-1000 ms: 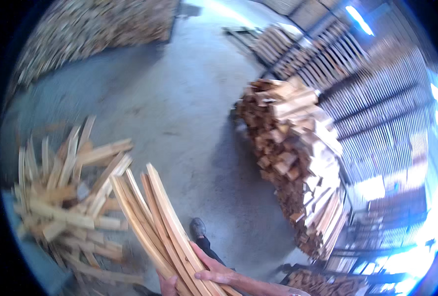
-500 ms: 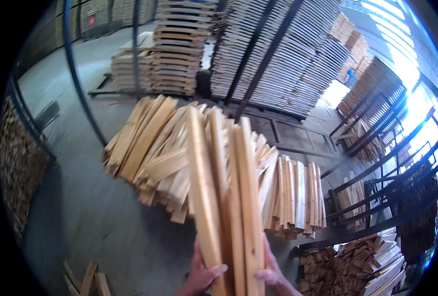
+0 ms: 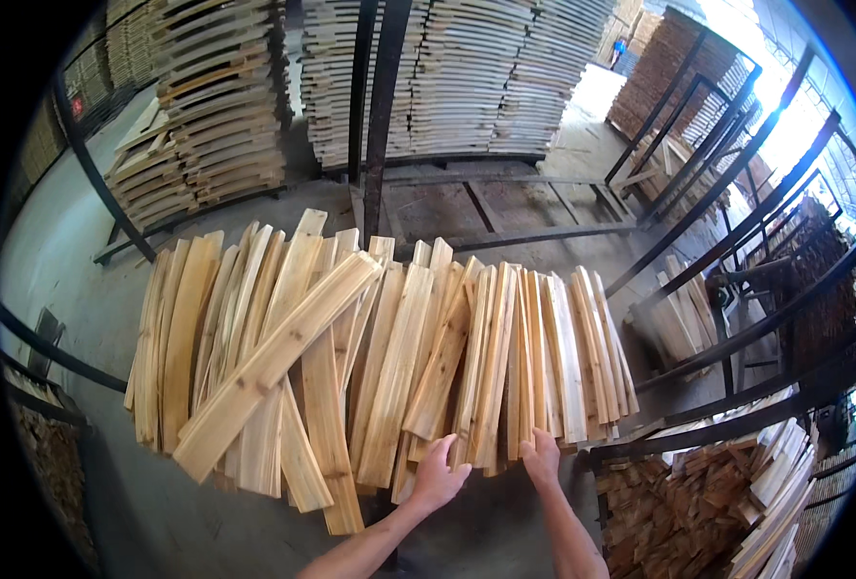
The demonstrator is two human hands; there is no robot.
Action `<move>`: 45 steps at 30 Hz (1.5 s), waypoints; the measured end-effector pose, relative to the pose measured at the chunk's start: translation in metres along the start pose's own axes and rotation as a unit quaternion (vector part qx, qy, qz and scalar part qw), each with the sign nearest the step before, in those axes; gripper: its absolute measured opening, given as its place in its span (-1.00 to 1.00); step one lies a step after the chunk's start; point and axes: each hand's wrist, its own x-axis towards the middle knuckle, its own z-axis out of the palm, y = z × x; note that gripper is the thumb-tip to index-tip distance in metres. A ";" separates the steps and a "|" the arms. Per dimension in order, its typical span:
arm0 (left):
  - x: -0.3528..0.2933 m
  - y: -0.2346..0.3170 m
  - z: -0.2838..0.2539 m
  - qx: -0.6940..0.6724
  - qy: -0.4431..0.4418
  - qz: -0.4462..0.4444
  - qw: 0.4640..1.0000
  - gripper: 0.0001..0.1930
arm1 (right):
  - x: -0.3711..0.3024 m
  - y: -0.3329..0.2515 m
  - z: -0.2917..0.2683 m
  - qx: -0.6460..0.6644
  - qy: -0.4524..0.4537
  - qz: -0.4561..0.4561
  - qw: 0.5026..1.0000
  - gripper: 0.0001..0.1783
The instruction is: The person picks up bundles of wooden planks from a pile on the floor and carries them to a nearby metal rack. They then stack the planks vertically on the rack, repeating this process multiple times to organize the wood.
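Observation:
A row of pale wooden boards (image 3: 389, 376) lies side by side across the middle, their near ends pointing toward me. At the near ends, right of the row's centre, my left hand (image 3: 435, 480) is closed against the left side of a small bundle of boards (image 3: 491, 386). Its thumb points right, and part of its fingers is hidden by the wood. My right hand (image 3: 542, 460) grips at the right side of the same bundle, fingertips against the board ends. Left of the hands, one loose board (image 3: 278, 367) lies slantwise on top of the others.
Dark metal posts (image 3: 375, 116) and curved rails (image 3: 746, 357) stand around the row. Tall stacks of boards (image 3: 467, 87) rise behind it. A heap of short wood pieces (image 3: 660, 511) lies at the lower right, another (image 3: 47, 463) at the lower left.
The boards held upright between my hands have been lowered onto the row. My hands are now at its near edge, slightly higher in view, and the view has shifted.

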 end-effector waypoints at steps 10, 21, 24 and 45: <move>0.111 0.067 -0.121 0.199 0.100 0.176 0.959 -0.62 | 0.082 -0.144 0.070 -0.220 -0.151 -0.302 0.915 -0.32; 0.048 0.100 -0.276 0.455 0.230 0.194 0.838 -0.59 | 0.120 -0.033 -0.051 -0.335 -0.122 -0.186 0.916 -0.51; 0.057 0.089 -0.288 0.513 0.244 0.035 0.822 -0.53 | 0.114 -0.080 -0.009 -0.126 -0.052 -0.251 0.958 -0.52; 0.028 0.004 0.054 0.281 0.032 -0.048 0.958 -0.03 | 0.064 -0.107 0.028 0.244 -0.156 -0.080 0.954 -0.30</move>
